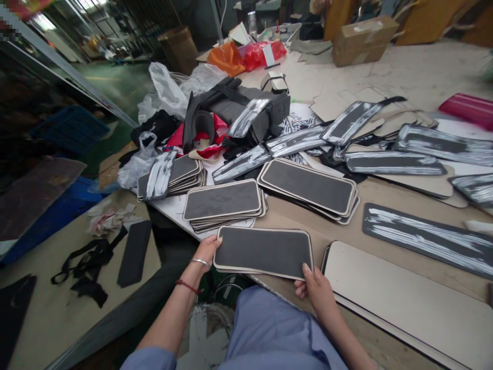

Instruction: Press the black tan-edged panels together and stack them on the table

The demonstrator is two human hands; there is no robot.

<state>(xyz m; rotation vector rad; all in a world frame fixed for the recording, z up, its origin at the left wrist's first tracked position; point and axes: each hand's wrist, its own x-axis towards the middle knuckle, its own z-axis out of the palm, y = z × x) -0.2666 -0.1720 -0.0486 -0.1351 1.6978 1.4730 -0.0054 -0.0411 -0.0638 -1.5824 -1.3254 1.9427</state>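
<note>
Between my two hands is a dark grey rectangular panel (264, 252) with a beige border and rounded corners. My left hand (208, 249) grips its left end, thumb on top. My right hand (314, 282) pinches the near right corner, also with the thumb on the upper face. Just beyond it lie a stack of similar panels (222, 200) and a second stack (308, 186) to the right of that. A larger pile of beige boards (408, 293) sits beside my right hand.
Dark strips smeared with white (427, 236) lie across the right and middle of the table. Behind are grey padded pieces (246, 110), plastic bags (169, 90) and a cardboard box (364, 41). A lower table (103, 339) at left holds black straps (87, 262).
</note>
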